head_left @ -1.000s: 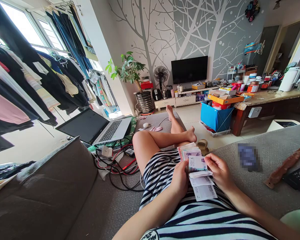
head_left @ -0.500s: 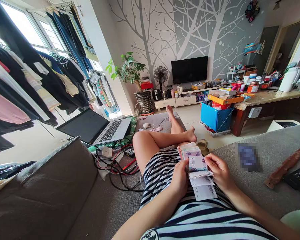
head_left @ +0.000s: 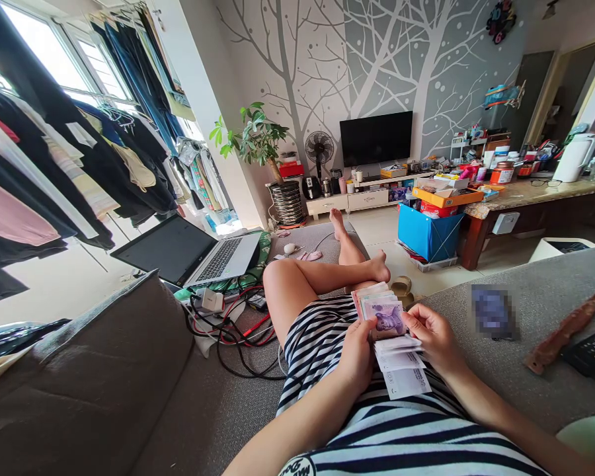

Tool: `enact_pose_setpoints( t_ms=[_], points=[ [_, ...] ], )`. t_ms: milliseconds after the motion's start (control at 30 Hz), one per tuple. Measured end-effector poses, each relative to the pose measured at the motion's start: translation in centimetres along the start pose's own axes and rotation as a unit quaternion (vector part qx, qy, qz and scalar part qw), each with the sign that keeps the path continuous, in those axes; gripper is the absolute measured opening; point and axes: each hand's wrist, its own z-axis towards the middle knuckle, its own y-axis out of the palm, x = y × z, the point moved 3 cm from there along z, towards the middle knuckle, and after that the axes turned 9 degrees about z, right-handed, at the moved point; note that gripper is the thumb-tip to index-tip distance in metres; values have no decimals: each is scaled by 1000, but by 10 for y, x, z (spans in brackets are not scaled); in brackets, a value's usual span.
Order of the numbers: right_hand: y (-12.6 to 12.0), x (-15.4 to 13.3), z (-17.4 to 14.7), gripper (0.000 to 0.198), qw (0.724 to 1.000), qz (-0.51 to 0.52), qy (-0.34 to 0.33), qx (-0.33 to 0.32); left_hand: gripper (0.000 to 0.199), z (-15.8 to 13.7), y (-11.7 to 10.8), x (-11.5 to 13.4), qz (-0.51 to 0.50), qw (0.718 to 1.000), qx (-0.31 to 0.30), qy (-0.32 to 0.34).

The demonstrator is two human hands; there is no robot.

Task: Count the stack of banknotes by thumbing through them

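Note:
A fanned stack of banknotes (head_left: 387, 318) is held over my lap, with a purple note facing up on top. My left hand (head_left: 356, 350) grips the stack from its left side, thumb lying on the purple note. At the right edge of the notes, my right hand (head_left: 434, 334) is closed with thumb and fingers pinched together by the stack. Several notes fold down toward me below the fingers, their pale backs (head_left: 407, 382) showing. Striped clothing (head_left: 317, 337) lies under both hands.
On the left, an open laptop (head_left: 221, 261) stands near a tangle of cables (head_left: 233, 337). A blurred purple patch (head_left: 493, 312), a brown stick-like object (head_left: 570, 324) and a black remote (head_left: 592, 350) lie on the grey sofa (head_left: 540, 284) at right.
The top note that showed its pale back has been folded down toward me, and the purple note's portrait side now shows. Both hands stay in nearly the same place.

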Motion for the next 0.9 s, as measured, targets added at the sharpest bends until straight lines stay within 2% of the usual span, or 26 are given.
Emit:
enact_pose_setpoints(
  t_ms=[100,300,500,900],
  points=[
    [-1,4,3,64,1000,-19,12,16,35,-1,-2,-1,12,1000,9,-4],
    [-1,7,2,60,1000,-16,11,9,36,1,-4,-4,22,1000,-9,3],
    [0,2,-1,54,1000,0,-5,2,42,6,-6,-8,14,1000,-5,7],
    [4,-7,-4,56,1000,25,-4,-1,47,7,-7,-9,13,1000,3,6]
  ],
)
